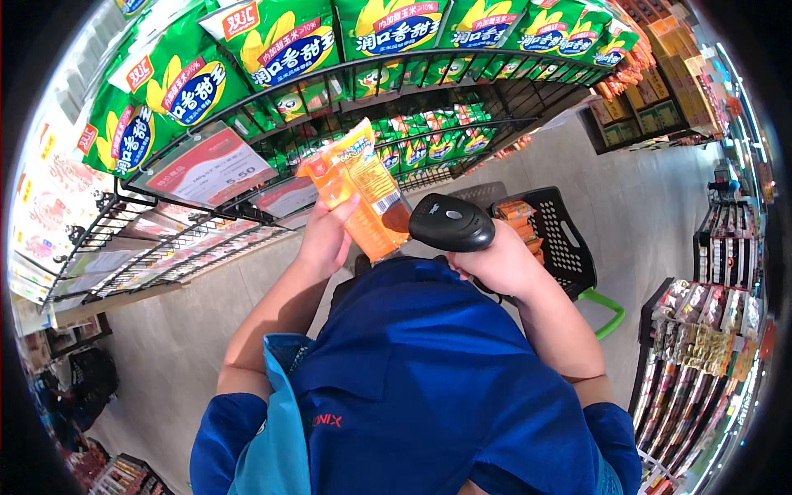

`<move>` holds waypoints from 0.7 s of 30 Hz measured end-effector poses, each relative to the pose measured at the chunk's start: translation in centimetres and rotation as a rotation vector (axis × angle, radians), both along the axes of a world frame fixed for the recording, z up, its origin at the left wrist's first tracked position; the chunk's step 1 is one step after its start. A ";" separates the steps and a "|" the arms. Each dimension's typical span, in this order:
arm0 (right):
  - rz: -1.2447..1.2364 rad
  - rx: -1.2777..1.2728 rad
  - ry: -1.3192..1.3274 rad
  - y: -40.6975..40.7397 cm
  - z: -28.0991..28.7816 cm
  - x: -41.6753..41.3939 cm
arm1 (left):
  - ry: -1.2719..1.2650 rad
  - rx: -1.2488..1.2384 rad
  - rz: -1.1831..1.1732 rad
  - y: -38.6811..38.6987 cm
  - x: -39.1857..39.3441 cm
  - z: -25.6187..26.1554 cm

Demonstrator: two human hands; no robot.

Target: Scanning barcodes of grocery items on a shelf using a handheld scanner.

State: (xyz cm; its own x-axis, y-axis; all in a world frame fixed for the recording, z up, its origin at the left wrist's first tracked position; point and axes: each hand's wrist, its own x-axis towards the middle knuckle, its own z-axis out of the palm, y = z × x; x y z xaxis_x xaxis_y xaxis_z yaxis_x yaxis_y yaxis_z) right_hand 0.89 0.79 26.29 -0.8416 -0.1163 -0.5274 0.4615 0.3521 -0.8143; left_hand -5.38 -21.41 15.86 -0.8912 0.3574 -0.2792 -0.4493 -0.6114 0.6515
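Note:
My left hand point(328, 238) grips an orange plastic packet of sausages point(365, 192) by its left side, its printed back with a barcode turned up. Closed around a black handheld barcode scanner point(451, 223) is my right hand point(498, 260); the scanner's handle is mostly hidden beneath its head. The scanner's head points left and lies close to the packet's lower right edge. Behind my right hand, a black perforated plastic basket point(560, 241) with a green handle point(609, 315) holds several orange packets point(518, 216).
Ahead, a black wire shelf rack point(433, 62) carries green sausage bags point(278, 43), with a price sign point(210, 167) on its front. Packed shelves point(693, 346) stand at right, and cartons point(668, 80) at upper right. Dark objects point(86, 383) sit at lower left.

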 end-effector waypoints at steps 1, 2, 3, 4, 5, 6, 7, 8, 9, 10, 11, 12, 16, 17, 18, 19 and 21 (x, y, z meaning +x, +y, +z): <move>0.003 -0.013 0.009 0.0 0.0 0.0 | -0.001 -0.001 0.004 0.1 0.1 0.0; 0.007 -0.014 0.008 0.1 0.0 0.0 | 0.012 -0.010 0.015 0.3 0.1 -0.1; 0.020 -0.011 0.007 0.2 0.0 0.1 | 0.024 -0.022 0.026 0.3 0.2 -0.1; 0.034 -0.009 0.007 0.3 -0.1 0.2 | 0.022 -0.025 0.032 0.5 0.3 -0.2; 0.039 -0.012 0.005 0.4 -0.1 0.2 | 0.025 -0.032 0.052 0.7 0.3 -0.5; 0.031 -0.024 0.003 0.5 0.0 0.3 | 0.030 -0.041 0.070 0.8 0.4 -0.6; 0.023 -0.037 0.001 0.7 0.0 0.5 | 0.029 -0.045 0.073 0.9 0.4 -0.7; 0.026 -0.041 0.001 0.9 -0.1 0.6 | 0.021 -0.051 0.085 1.1 0.5 -0.8; 0.030 -0.039 0.006 1.2 -0.2 0.6 | 0.015 -0.058 0.099 1.3 0.5 -0.7; 0.035 -0.037 0.010 1.6 -0.2 0.7 | 0.017 -0.062 0.102 1.6 0.6 -0.4; 0.038 -0.042 0.013 2.0 -0.4 0.7 | 0.002 -0.091 0.108 1.8 0.7 -0.1; 0.039 -0.041 0.008 2.4 -0.4 0.8 | -0.014 -0.119 0.115 2.2 0.8 0.2; 0.039 -0.051 0.004 4.7 -0.8 1.0 | 0.004 -0.180 0.134 4.1 1.0 0.5; 0.038 -0.056 0.005 5.4 -0.7 1.0 | 0.013 -0.176 0.140 4.7 0.9 0.5; 0.045 -0.064 0.022 6.0 -0.7 1.1 | 0.019 -0.173 0.144 5.3 1.1 0.6; 0.051 -0.073 0.038 6.7 -0.6 1.3 | 0.017 -0.179 0.139 5.9 1.1 0.7; 0.047 -0.051 0.056 8.1 -0.5 1.6 | 0.003 -0.157 0.116 7.4 1.1 1.3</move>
State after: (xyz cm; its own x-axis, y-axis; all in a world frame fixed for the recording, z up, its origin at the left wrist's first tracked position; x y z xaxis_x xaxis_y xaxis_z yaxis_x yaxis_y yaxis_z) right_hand 2.44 8.93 25.84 -0.8628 -0.1824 -0.4715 0.3982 0.3294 -0.8561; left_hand -4.28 -14.06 17.14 -0.9248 0.2042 -0.3209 -0.3796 -0.5498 0.7441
